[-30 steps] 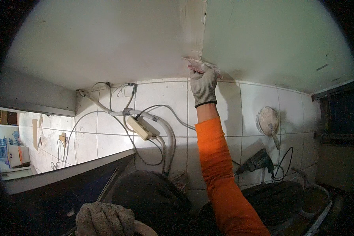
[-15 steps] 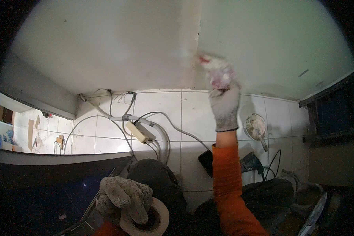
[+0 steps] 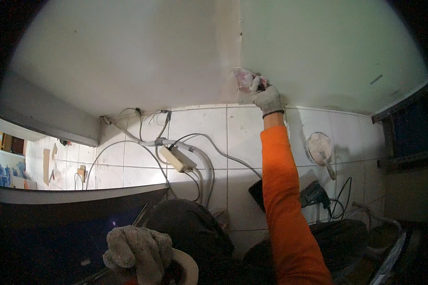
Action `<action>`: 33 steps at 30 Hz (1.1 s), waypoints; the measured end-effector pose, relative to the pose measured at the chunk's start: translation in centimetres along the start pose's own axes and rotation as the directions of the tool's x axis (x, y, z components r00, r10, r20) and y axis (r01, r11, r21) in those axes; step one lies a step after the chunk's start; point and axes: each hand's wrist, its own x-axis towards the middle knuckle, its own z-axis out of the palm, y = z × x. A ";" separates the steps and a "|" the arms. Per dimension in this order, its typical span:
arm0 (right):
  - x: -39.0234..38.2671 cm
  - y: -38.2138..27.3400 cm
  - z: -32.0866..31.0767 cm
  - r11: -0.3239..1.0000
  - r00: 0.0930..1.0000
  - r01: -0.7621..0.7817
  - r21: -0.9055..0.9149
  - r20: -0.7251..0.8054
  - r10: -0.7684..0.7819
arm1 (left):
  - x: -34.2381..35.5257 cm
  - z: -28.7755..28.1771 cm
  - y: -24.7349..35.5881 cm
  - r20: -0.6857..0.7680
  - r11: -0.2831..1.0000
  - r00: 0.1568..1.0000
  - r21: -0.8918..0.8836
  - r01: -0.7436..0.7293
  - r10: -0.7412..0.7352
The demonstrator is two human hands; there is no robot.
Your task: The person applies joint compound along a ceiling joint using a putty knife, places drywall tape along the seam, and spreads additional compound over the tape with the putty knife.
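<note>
My gloved right hand (image 3: 267, 99) grips a plaster-smeared scraper (image 3: 245, 80) with some red on it, held against the wall (image 3: 185, 52) on the vertical seam between a white and a greenish panel, just above the tiles. My gloved left hand (image 3: 138, 251) is low in the view, fingers wrapped round a pale tape roll (image 3: 185, 262). Right of my right forearm, a round dish of pale paste (image 3: 319, 146) lies on the tiles with a handled tool (image 3: 330, 171) on it.
A cream power strip (image 3: 178, 159), cables and pale conduit (image 3: 197, 156) lie on the tiles (image 3: 245, 128). A dark power tool (image 3: 314, 194) is beside my right sleeve. At left, a ledge (image 3: 47, 194) borders an opening onto another tiled area. A dark frame (image 3: 409, 128) stands at right.
My right hand with the scraper swung down and right off the seam, then came back up-left onto it. My left hand shifted slightly right, showing more of the tape roll.
</note>
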 end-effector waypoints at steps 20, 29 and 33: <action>3.6 8.6 -11.4 -0.704 0.718 0.091 -0.704 0.537 -0.444 | 0.6 0.3 -0.2 0.030 0.997 0.998 0.055 -0.058 0.056; -10.4 18.6 12.2 0.615 0.825 0.556 -0.558 0.463 -0.326 | 1.0 0.6 -1.2 -0.014 0.984 0.994 0.148 -0.104 0.107; -21.5 12.1 14.7 0.461 0.711 0.702 -0.542 0.570 -0.413 | 1.1 -4.7 -2.0 0.036 0.730 0.933 0.613 -0.303 0.357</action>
